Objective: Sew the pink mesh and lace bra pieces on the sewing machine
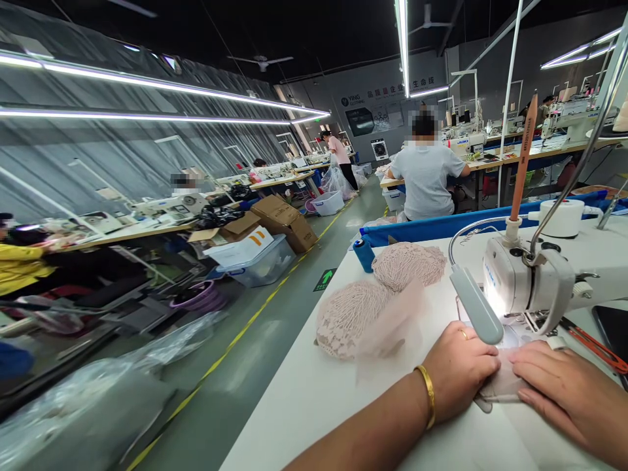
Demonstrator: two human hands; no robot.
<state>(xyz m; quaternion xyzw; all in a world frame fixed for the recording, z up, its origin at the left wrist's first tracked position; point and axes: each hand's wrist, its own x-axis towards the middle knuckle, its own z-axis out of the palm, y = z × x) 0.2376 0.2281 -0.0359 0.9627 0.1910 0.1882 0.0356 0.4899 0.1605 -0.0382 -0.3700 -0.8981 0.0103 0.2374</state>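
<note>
A white sewing machine (510, 275) with its lamp lit stands on the white table. Just in front of its needle area, a piece of sheer pale pink fabric (504, 386) lies between my hands. My left hand (458, 369), with a ring and a gold bracelet, has its fingers curled and closed on the left side of this fabric. On the right side, my right hand (554, 386) rests with fingers stretched out over the cloth. Left of the machine are two lace-covered cup-shaped pieces (350, 317) with loose sheer fabric attached. The needle itself is hidden.
A blue thread cone (363, 255) stands by the cups. Orange-handled thread snips (596, 347) and a dark phone (613, 330) lie at right. A pencil (524, 157) stands upright on the machine. Beyond are a seated co-worker (426, 173), cardboard boxes (284, 219) and a plastic bin (260, 261).
</note>
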